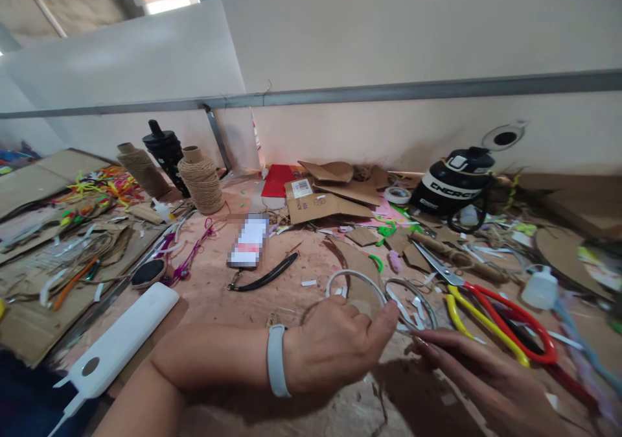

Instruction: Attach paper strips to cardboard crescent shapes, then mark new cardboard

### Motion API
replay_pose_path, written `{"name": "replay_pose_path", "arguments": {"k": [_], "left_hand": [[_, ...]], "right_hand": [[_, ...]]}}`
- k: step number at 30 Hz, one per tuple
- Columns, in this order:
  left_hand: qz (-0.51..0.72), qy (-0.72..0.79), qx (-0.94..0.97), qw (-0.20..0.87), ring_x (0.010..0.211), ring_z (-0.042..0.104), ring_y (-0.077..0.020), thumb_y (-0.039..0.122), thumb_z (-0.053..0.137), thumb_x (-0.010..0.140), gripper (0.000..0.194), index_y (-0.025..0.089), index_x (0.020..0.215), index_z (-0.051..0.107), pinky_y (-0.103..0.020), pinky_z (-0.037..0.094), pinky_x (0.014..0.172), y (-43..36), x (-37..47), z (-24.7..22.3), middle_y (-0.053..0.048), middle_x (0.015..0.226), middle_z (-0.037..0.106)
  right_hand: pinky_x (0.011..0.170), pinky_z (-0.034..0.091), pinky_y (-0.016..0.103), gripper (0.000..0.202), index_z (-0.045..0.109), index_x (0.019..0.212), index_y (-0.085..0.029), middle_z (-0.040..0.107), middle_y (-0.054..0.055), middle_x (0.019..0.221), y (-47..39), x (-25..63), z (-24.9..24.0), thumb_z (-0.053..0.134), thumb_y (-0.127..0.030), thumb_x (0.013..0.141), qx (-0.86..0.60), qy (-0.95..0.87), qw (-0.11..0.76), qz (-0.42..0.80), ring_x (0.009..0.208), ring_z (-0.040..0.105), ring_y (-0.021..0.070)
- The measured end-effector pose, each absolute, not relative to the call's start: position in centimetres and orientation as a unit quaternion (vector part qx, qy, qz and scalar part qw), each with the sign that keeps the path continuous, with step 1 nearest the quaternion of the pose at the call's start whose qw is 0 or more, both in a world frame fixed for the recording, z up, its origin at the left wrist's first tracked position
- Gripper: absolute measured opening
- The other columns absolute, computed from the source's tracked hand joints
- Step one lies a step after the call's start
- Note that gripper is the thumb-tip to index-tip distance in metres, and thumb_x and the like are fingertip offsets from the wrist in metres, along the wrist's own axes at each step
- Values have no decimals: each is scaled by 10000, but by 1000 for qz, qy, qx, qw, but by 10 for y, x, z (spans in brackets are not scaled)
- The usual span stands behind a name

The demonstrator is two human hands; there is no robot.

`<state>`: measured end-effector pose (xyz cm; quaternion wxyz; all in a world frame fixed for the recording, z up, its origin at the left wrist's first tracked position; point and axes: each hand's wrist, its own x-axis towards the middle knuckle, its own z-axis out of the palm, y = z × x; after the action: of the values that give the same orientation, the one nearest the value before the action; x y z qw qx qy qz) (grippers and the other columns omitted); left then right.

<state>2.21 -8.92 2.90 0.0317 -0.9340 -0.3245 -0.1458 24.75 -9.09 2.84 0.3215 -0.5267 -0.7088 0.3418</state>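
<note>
Pale hoop [348,272] near the middle of the table [204,317], partly hidden behind the left hand. At far left, orange and yellow strings [111,187] heaped beside flat cardboard, perhaps for sorting out of the way. In front of them, white plastic piece [126,340] lying slantwise next to the left forearm, seemingly parked at the side for lack of use. Farther back, black tumbler [168,158] between two twine spools [201,184], all upright on their ends, presumably to save space and avoid rolling. Then phone [249,242] flat and screen up, likely for easy glancing, with black strap [275,275] curving close by. Next, left hand [340,340] palm down, grip apparently curled around the pale hoop, probably to steady the rim. Just right of it, darker hoop [424,297], tilted; cannot tell whether joined to the pale one. Behind, black jug [449,184] near the wall, likely for safety from knocks. Closer, scissors [449,276] with handles toward the front, handy for picking up. Right hand [490,372] with fingertips close together by the darker hoop, as if for fine work; cannot tell of anything clasped in that grip. Beyond, squeeze bottle [540,288], upright, perhaps against leaking.
</note>
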Motion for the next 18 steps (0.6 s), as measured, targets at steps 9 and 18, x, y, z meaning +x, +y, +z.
{"name": "replay_pose_path", "arguments": {"k": [9, 18], "left_hand": [[-129, -351, -922, -97, 756, 634, -187, 225, 372, 955, 217, 151, 983, 573, -307, 475, 682, -81, 18, 44, -68, 830, 676], [-294, -403, -822, -275, 822, 637, -157, 278, 464, 933, 201, 171, 996, 622, -261, 486, 750, -60, 2, 60, -58, 889, 694]], "right_hand": [[582, 606, 286, 390, 765, 901, -230, 751, 66, 754, -98, 245, 20, 654, -572, 752, -534, -658, 342, 405, 640, 713, 208], [803, 512, 396, 435, 632, 1136, -210, 681, 123, 1126, -62, 309, 37, 465, -506, 865, -607, -764, 196, 98, 977, 652, 292]]}}
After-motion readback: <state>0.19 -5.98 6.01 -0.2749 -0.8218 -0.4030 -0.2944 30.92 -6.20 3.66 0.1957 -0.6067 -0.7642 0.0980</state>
